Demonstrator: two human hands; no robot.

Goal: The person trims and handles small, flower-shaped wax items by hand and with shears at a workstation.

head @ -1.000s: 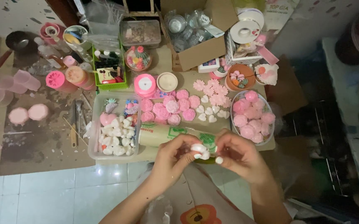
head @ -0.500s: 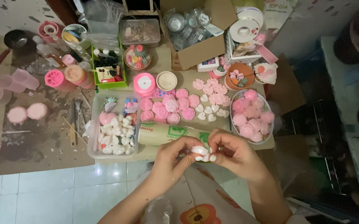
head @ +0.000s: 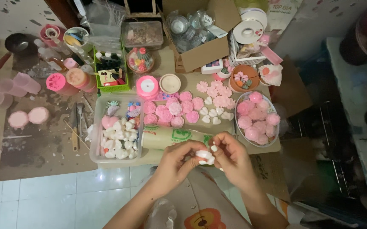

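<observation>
Pinching a small white piece (head: pixel 204 156) between them, the left hand (head: pixel 176 163) and the right hand (head: pixel 233 159) are meeting just below the near edge of the low table (head: pixel 43 148); both are closing their fingertips on that piece from opposite sides, so neither is lying slack, and the piece is sitting up off the surface, close to the body, probably so the fingers can work it from every side; what exactly it is made of I cannot tell. Just beyond the knuckles a beige roll with green print (head: pixel 173 138) is lying on its side along the table edge, near enough to be reached without stretching. To the left of the roll a clear tray (head: pixel 95 127) is holding a heap of small white shapes (head: pixel 117 142) with a few coloured ones at its far end, seemingly sorted apart from the rest; behind the roll flat pink rounds (head: pixel 173 110) are lying spread in a single layer, touching at the edges, with pale flower and heart shapes (head: pixel 213 95) beside them; to the right a glass bowl (head: pixel 238 127) is holding rounder pink pieces (head: pixel 257 118) piled loosely. Farther back a pink ribbon spool (head: pixel 147 87), a green basket (head: pixel 109 87) and an open cardboard box (head: pixel 204 51) are standing well apart from the hands.
</observation>
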